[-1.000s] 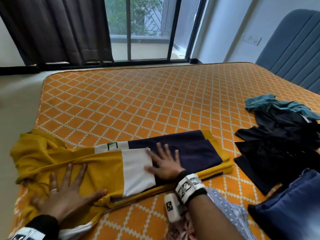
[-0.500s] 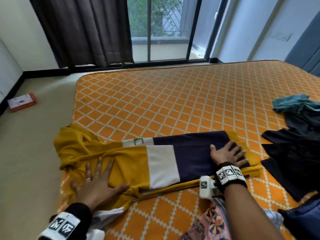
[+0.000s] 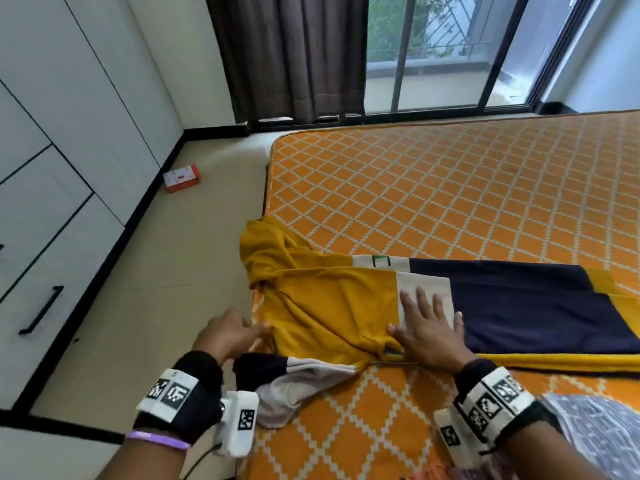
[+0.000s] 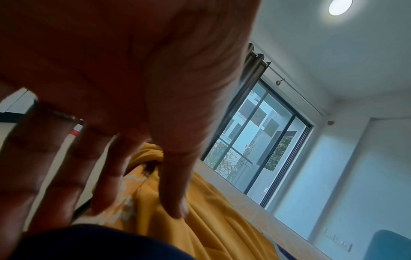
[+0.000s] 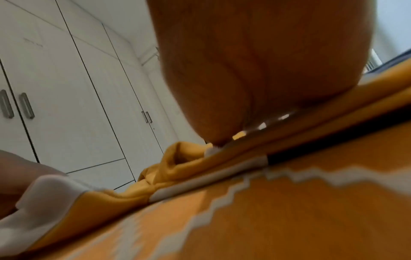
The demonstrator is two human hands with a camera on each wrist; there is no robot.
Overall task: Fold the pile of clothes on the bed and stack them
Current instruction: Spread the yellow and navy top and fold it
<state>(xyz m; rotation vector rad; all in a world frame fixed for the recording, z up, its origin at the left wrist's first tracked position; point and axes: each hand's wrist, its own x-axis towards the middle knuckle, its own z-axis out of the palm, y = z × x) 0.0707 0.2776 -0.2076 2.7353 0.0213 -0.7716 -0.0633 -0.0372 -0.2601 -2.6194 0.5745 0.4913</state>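
Garment: a mustard-yellow, white and navy colour-block cotton sweatshirt lies lengthwise near the front left corner of the bed, both long sides folded inward, with a small green-outlined patch on its white band.
Garment ends: the yellow hood end bunches at the bed's left edge; the navy end runs off the right side of the head view.
Loose sleeve: a navy and white sleeve trails out from under the front edge onto the cover.
Right hand: flat, fingers spread wide, pressing on the white band and holding nothing.
Left hand: fingers straight, their tips touching the yellow cloth at the bed's left edge; nothing held.
Bed: an orange bedcover with a white diamond lattice lies bare beyond the garment, up to the far edge.
Floor: beige tiles left of the bed, with a small red and white box near the white wardrobe.
Since half a second ago: the right hand has moved from the navy end to the white band, the left hand has left the yellow panel for the edge, and the view has swung left.
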